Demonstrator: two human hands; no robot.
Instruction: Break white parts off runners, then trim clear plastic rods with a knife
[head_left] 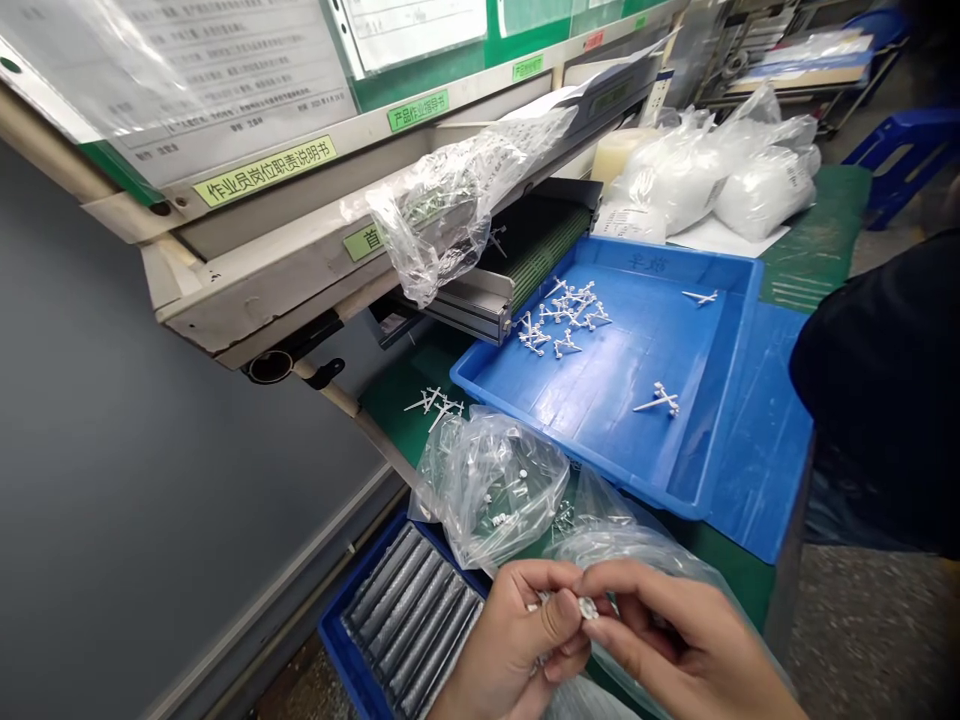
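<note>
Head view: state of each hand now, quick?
Left hand: fingers closed on a small white rounded plastic-looking piece.
Right hand: fingers closed on the same piece.

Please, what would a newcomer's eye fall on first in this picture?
Probably the big blue tray at centre right, with thin white pieces scattered inside. Next, perhaps, the left hand and right hand at the bottom, meeting around a small white part. Behind the tray, bulging plastic bags also stand out.

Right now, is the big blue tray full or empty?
Neither: the blue tray holds some white pieces, mostly clustered near the conveyor, with bare blue showing.
</note>
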